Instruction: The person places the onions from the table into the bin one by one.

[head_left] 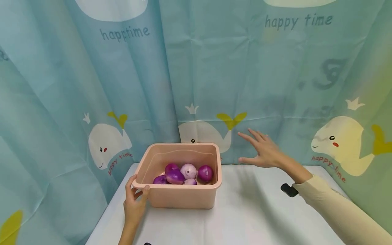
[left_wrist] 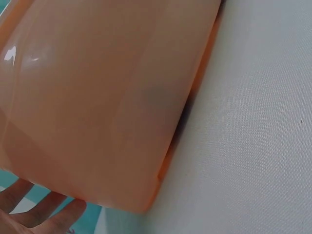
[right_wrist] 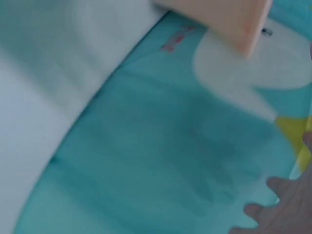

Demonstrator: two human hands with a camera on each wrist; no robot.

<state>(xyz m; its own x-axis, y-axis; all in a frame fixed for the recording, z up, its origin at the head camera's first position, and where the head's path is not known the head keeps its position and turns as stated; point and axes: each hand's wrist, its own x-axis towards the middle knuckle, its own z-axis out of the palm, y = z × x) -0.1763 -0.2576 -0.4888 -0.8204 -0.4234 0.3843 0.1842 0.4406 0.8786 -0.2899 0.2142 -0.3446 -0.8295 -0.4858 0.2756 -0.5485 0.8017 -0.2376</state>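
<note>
A pink plastic bin stands on the white table, with several purple and pale onions lying on its floor. My left hand grips the bin's front left corner, thumb over the front rim and fingers along the left side. In the left wrist view, the fingers touch the edge of the bin's wall. Off to the right of the bin, my right hand is raised in the air with fingers spread and holds nothing. Part of that spread hand shows at the lower right of the right wrist view.
A blue-green curtain printed with whales hangs behind and along both sides of the white table. A small black object shows beside the right sleeve. The right arm casts a shadow across the table.
</note>
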